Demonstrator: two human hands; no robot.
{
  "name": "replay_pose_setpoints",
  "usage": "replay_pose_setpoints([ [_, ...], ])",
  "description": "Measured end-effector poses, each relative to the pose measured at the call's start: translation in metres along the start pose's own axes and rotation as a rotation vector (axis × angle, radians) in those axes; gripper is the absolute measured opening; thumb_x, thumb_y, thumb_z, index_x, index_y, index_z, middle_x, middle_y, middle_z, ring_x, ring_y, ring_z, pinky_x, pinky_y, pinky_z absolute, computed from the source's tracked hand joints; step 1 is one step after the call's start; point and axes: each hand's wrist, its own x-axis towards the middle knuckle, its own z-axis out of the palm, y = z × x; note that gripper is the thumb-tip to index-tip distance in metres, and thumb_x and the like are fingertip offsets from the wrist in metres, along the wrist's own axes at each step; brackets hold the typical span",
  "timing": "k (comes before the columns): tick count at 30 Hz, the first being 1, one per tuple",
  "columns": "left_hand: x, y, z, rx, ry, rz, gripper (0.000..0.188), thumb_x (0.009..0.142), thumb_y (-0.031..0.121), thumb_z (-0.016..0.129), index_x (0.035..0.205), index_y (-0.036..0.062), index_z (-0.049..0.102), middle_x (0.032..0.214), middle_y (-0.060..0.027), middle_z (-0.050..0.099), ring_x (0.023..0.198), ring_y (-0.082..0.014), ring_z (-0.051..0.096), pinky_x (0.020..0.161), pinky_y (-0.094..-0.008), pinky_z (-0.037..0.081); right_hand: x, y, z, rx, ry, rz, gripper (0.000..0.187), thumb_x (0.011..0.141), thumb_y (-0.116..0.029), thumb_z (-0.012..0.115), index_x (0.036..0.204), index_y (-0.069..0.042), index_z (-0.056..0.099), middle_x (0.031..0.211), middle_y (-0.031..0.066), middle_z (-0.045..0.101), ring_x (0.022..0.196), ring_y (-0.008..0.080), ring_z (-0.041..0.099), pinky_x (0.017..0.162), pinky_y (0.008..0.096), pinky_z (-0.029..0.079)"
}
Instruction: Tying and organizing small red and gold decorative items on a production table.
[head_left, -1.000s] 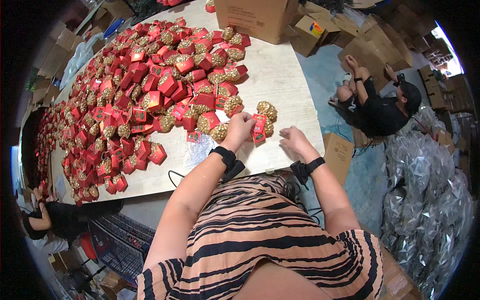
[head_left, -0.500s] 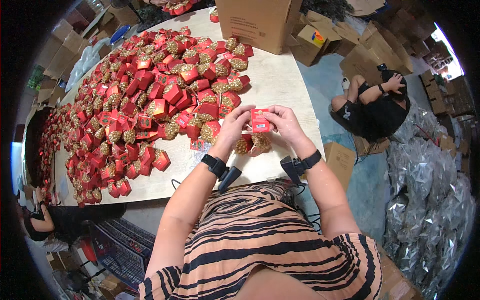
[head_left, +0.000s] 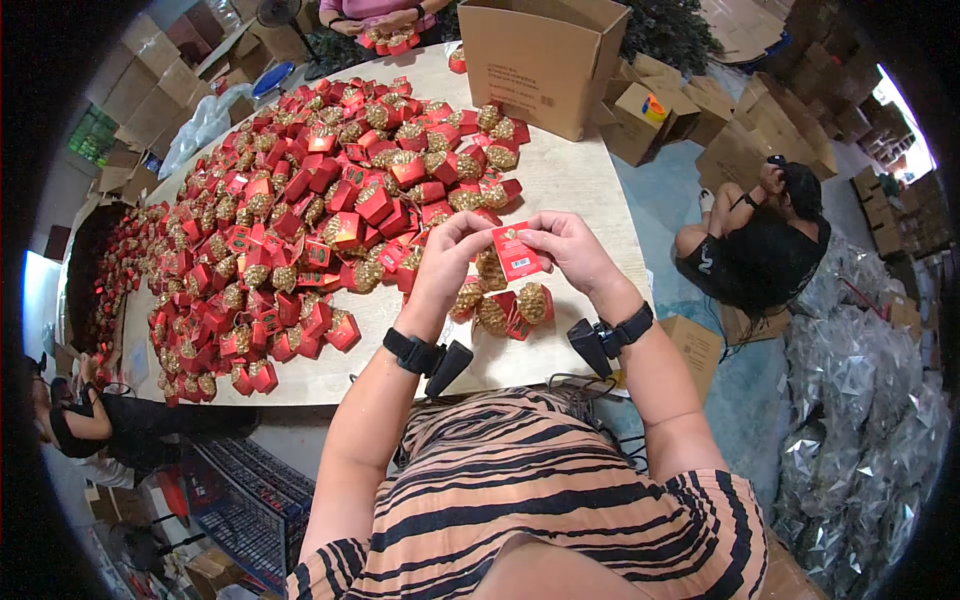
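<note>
Fingers (head_left: 478, 232) of both hands pinched shut on a small red box (head_left: 516, 250).

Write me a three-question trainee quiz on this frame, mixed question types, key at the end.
1. True or false: both hands grip the flat red card.
2. The big open cardboard box stands at which end of the table? A) the far end B) the near edge
3. What lies on the table just below the left hand and right hand?

Key: 1 true. 2 A. 3 A few gold pine-cone ornaments with red tags.
</note>
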Motion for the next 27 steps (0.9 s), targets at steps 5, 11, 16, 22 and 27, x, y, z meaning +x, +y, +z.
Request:
replay_pose_setpoints([
  [5, -0.01, 0.008, -0.01, -0.034, 0.028, 0.041, 0.007, 0.084, 0.009, 0.058, 0.087, 0.0027, 0.057, 0.086, -0.0016, 0.059, 0.081, -0.0084, 0.054, 0.076, -0.0228, 0.041, 0.007, 0.007, 0.018, 0.181, -0.004, -0.031, 0.01, 0.088, -0.012, 0.056, 0.089, -0.002, 0.059, 0.066, -0.0021, 0.057, 0.048, 0.0007, 0.047, 0.044, 0.0154, 0.037],
  [11, -0.016, 0.019, -0.028, -0.15, 0.007, 0.019, 0.007, 0.084, 0.009, 0.058, 0.086, 0.0029, 0.055, 0.082, -0.001, 0.058, 0.078, -0.008, 0.053, 0.072, -0.0222, 0.041, 0.01, 0.003, 0.038, 0.337, -0.019, -0.007, 0.008, 0.088, -0.013, 0.056, 0.084, -0.006, 0.058, 0.057, -0.0044, 0.052, 0.042, 0.0012, 0.044, 0.038, 0.0157, 0.033],
  [16, -0.018, 0.039, -0.032, -0.045, -0.018, 0.09, 0.007, 0.084, 0.009, 0.057, 0.085, 0.0032, 0.053, 0.08, -0.001, 0.057, 0.075, -0.008, 0.053, 0.071, -0.0223, 0.042, 0.012, -0.004, 0.051, 0.313, -0.011, -0.053, 0.008, 0.088, -0.013, 0.056, 0.086, -0.006, 0.058, 0.055, -0.0055, 0.051, 0.042, 0.0005, 0.042, 0.037, 0.0155, 0.031],
  [22, -0.028, 0.05, -0.04, 0.127, -0.003, 0.114, 0.009, 0.085, 0.011, 0.057, 0.085, 0.0031, 0.052, 0.079, -0.0011, 0.057, 0.075, -0.007, 0.052, 0.071, -0.0228, 0.042, 0.003, -0.015, 0.077, 0.364, 0.1, -0.123, 0.008, 0.089, -0.011, 0.055, 0.086, -0.004, 0.058, 0.062, -0.0051, 0.053, 0.046, -0.001, 0.042, 0.042, 0.0143, 0.034],
  [27, -0.033, 0.062, -0.05, -0.012, -0.013, 0.051, 0.011, 0.091, 0.012, 0.051, 0.087, 0.0026, 0.055, 0.079, -0.0002, 0.056, 0.078, -0.0062, 0.05, 0.075, -0.0224, 0.041, 0.009, -0.02, 0.087, 0.159, 0.121, -0.183, 0.006, 0.088, -0.007, 0.055, 0.086, -0.003, 0.058, 0.068, -0.004, 0.055, 0.051, -0.0005, 0.043, 0.044, 0.0155, 0.035],
])
